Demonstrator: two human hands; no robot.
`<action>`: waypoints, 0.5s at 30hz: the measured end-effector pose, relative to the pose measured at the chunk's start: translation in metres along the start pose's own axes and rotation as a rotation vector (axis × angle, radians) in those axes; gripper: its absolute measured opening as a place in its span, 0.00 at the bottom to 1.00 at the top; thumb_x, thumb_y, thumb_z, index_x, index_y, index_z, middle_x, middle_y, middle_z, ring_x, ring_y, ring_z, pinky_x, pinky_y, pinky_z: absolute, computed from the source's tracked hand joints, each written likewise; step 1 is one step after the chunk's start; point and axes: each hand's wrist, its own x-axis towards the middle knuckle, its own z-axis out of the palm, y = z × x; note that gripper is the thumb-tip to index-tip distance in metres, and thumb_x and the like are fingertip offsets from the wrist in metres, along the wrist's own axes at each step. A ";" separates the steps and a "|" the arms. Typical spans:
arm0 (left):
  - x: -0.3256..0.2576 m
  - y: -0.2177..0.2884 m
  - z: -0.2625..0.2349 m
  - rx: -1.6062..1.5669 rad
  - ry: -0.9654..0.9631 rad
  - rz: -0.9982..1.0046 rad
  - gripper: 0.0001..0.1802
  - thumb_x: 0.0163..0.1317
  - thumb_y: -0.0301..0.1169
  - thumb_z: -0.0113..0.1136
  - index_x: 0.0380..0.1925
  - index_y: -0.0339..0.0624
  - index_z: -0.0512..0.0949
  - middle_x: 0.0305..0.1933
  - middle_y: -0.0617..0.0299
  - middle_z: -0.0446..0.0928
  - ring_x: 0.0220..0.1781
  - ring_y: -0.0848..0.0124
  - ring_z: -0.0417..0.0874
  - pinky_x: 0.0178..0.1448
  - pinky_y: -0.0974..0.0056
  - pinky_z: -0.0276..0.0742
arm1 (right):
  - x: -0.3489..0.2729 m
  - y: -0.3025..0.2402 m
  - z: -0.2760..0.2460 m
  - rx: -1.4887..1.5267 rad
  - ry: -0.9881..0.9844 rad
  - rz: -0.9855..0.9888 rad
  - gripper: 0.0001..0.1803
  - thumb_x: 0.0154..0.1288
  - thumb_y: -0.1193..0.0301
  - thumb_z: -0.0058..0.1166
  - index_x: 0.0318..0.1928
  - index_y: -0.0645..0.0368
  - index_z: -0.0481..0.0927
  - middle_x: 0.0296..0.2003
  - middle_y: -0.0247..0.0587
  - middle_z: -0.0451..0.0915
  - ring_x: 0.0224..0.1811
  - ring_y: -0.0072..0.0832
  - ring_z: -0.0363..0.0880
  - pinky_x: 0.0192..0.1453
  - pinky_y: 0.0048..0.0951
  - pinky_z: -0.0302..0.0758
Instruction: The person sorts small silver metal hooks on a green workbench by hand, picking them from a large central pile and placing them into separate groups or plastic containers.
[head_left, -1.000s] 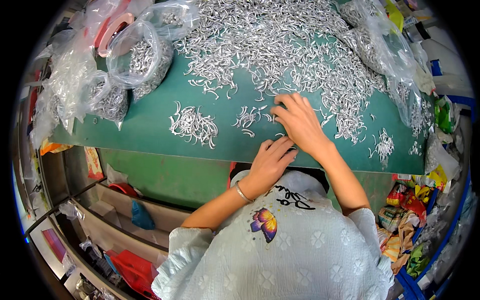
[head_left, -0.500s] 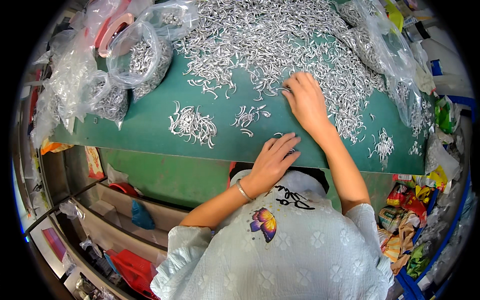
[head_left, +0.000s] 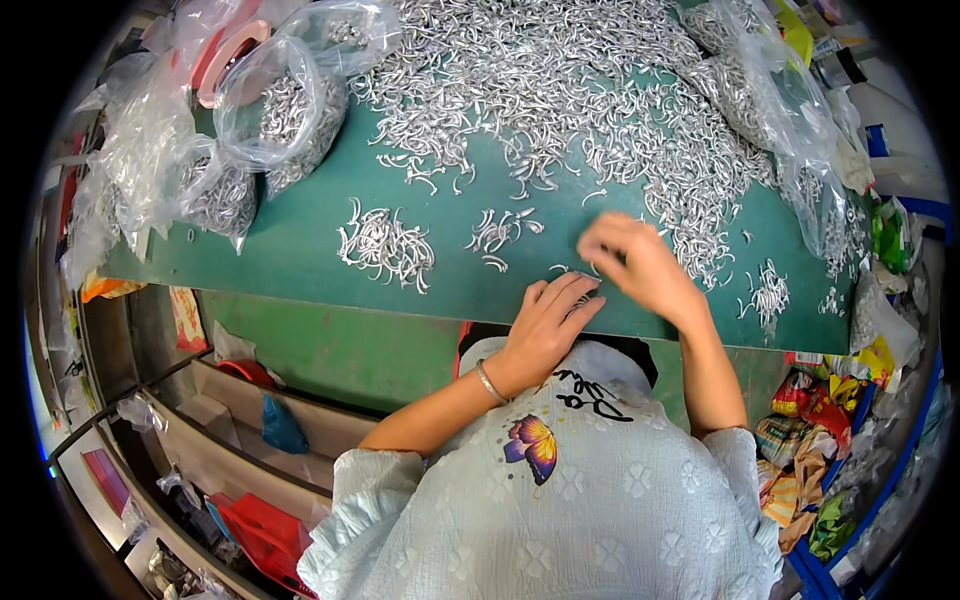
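Note:
My left hand (head_left: 548, 322) rests at the near edge of the green table, its fingers bent round several small curved silver metal pieces (head_left: 587, 297) that show between thumb and fingers. Close above it to the right is my right hand (head_left: 645, 262), smeared by motion with its fingers bent; what it holds, if anything, cannot be made out. A wide heap of the same curved pieces (head_left: 560, 80) spreads over the far part of the table. Left of my hands lie a small group of pieces (head_left: 503, 230) and a larger pile (head_left: 385, 248).
Clear plastic bags of metal pieces (head_left: 300, 120) stand at the far left beside a pink basket-like rim (head_left: 232, 62). Another filled bag (head_left: 735, 100) lies at the far right. A small pile (head_left: 767, 292) sits near the right edge of the green table (head_left: 300, 240). Shelves flank both sides.
My right hand has drawn back from the edge of the large heap toward my left hand. The left hand stays in nearly the same place.

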 end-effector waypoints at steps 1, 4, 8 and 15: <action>0.003 0.002 -0.001 0.036 0.012 0.010 0.19 0.51 0.25 0.55 0.47 0.36 0.77 0.58 0.53 0.73 0.62 0.59 0.71 0.57 0.55 0.64 | 0.011 0.002 -0.001 -0.071 0.129 -0.033 0.09 0.56 0.79 0.60 0.39 0.63 0.77 0.38 0.41 0.75 0.46 0.42 0.73 0.51 0.37 0.70; 0.013 0.005 -0.004 0.150 0.030 -0.015 0.15 0.49 0.23 0.61 0.40 0.44 0.80 0.56 0.59 0.76 0.57 0.62 0.76 0.53 0.56 0.66 | 0.034 0.002 0.004 -0.278 0.398 -0.093 0.07 0.56 0.78 0.60 0.37 0.63 0.77 0.36 0.42 0.75 0.44 0.43 0.73 0.50 0.38 0.70; 0.002 -0.002 0.001 0.089 -0.036 0.006 0.16 0.51 0.24 0.59 0.42 0.42 0.79 0.56 0.58 0.75 0.57 0.61 0.75 0.55 0.55 0.65 | 0.017 0.022 -0.002 -0.402 0.368 -0.030 0.07 0.56 0.77 0.60 0.36 0.62 0.78 0.35 0.44 0.74 0.42 0.44 0.72 0.49 0.40 0.70; -0.003 0.000 0.004 0.042 0.047 -0.036 0.13 0.49 0.23 0.62 0.38 0.45 0.80 0.50 0.63 0.77 0.51 0.64 0.78 0.50 0.58 0.65 | -0.014 0.009 -0.009 -0.239 0.393 0.000 0.10 0.55 0.79 0.60 0.39 0.63 0.78 0.41 0.44 0.77 0.46 0.43 0.73 0.52 0.38 0.70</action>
